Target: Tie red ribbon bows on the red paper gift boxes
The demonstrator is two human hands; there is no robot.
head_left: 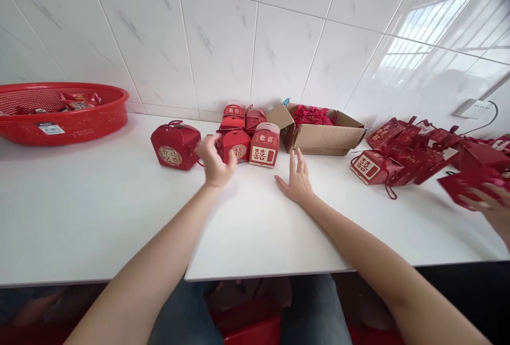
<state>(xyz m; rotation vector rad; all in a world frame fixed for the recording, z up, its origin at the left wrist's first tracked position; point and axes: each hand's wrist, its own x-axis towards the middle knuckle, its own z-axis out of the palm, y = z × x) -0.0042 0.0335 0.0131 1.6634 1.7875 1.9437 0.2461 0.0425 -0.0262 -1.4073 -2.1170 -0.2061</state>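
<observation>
Left hand (217,163) (blurred), red boxes (264,151), right hand (298,183)

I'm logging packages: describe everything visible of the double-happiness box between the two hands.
The double-happiness box looks like red card, closed and upright. Its front bears a pale panel with the sign in red and a small red block; characters mark the slope above, topped by a pale rounded tab. It stands on the white table, facing the camera, apparently touching the red box on its left. Neither left hand nor right hand touches it.
</observation>
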